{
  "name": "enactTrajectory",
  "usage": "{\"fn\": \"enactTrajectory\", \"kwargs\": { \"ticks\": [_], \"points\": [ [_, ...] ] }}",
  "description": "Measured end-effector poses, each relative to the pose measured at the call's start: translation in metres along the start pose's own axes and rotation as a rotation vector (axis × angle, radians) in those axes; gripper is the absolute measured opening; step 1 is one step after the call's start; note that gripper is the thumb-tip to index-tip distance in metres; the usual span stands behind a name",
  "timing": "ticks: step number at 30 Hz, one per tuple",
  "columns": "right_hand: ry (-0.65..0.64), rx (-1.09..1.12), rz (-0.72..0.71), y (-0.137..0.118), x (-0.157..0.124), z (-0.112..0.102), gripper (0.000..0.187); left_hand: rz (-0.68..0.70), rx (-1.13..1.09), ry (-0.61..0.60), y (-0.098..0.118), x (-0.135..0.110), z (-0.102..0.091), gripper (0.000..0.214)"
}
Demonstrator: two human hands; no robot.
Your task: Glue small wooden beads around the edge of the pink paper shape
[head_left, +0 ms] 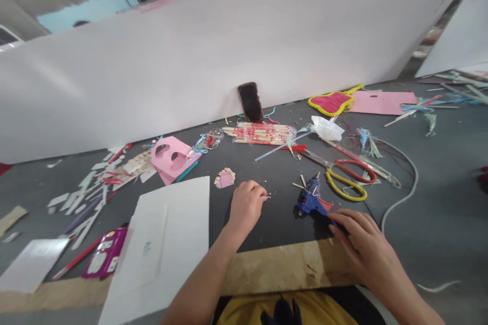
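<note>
My left hand (246,204) rests on the dark table with its fingers drawn together, the tips among small pale crumbs (269,196). Whatever is pinched there is too small to make out. Just left of that hand lies a small pink card (225,179) edged with cream-coloured bits. My right hand (360,236) has thumb and fingers closed around the handle end of a blue hot glue gun (310,198), whose nozzle points away from me. Two short sticks (302,181) lie beside the nozzle. Large scissors (343,170) with red and yellow handles lie beyond the gun.
A white board (175,249) lies at my left, near a purple packet (107,254). A phone (250,102) leans on the white partition (190,61), behind bagged wooden sticks (263,133). Pink cutout card (171,157) lies left; a grey cable (409,188) curves at right.
</note>
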State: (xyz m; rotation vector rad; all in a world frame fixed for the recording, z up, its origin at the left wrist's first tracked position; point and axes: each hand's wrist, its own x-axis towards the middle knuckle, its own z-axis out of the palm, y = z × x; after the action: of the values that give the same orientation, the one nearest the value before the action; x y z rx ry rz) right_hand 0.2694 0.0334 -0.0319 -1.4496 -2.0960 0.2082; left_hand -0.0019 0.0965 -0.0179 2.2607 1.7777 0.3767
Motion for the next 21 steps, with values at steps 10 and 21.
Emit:
{"fn": "enactTrajectory", "kwargs": {
  "ticks": [10, 21],
  "points": [
    [0.043, -0.004, -0.028, -0.0003, 0.0058, -0.0046, 0.023, 0.003, -0.017, -0.023, 0.0010, -0.0023, -0.0056, 0.011],
    [0.035, -0.002, -0.016, 0.0005, 0.0046, -0.0044, 0.023, -0.003, -0.024, -0.010, 0.0023, 0.0003, 0.0007, 0.013]
  ]
}}
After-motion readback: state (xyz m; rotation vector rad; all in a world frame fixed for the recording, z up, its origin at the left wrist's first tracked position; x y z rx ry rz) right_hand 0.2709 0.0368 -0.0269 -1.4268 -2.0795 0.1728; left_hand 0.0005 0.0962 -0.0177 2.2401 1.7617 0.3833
